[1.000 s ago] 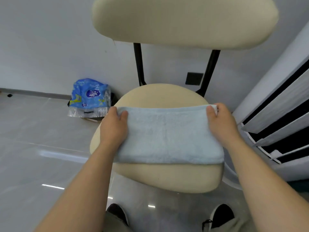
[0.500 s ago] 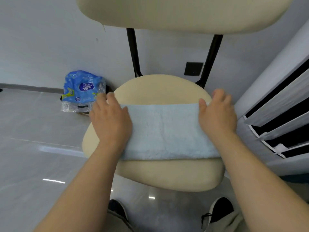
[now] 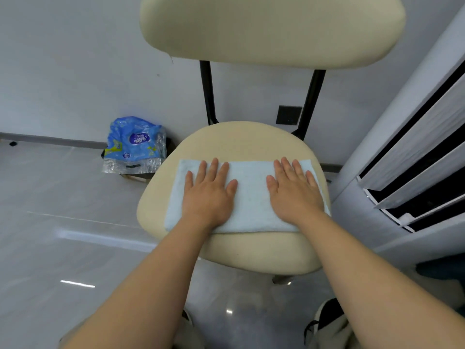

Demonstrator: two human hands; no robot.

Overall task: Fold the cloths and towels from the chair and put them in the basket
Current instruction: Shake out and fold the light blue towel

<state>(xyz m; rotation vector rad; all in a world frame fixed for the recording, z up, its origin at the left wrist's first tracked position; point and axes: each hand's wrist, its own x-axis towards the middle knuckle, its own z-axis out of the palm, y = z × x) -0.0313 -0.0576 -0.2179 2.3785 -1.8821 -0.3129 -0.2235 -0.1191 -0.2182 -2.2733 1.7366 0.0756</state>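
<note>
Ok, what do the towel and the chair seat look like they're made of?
Towel: pale blue, probably terry or microfibre, going by its fuzzy, matte nap. Chair seat: cream padded cushion with a smooth, faintly sheened cover, likely faux leather, though a tight fabric can't be ruled out.

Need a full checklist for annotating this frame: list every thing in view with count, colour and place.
towel: 1, light blue, folded flat on the chair seat, under both hands
chair: 1, cream seat and backrest on black struts, centre
plastic pack: 1, blue, on the floor by the wall, left of the chair
wall plate: 1, black, on the wall behind the chair
louvred unit: 1, white with dark slots, right of the chair
floor: 1, glossy grey
shoes: 2, dark, bottom edge, the left one mostly hidden
left hand: 1, fingers straight, presses the towel's left half
right hand: 1, fingers straight, presses the towel's right half
</note>
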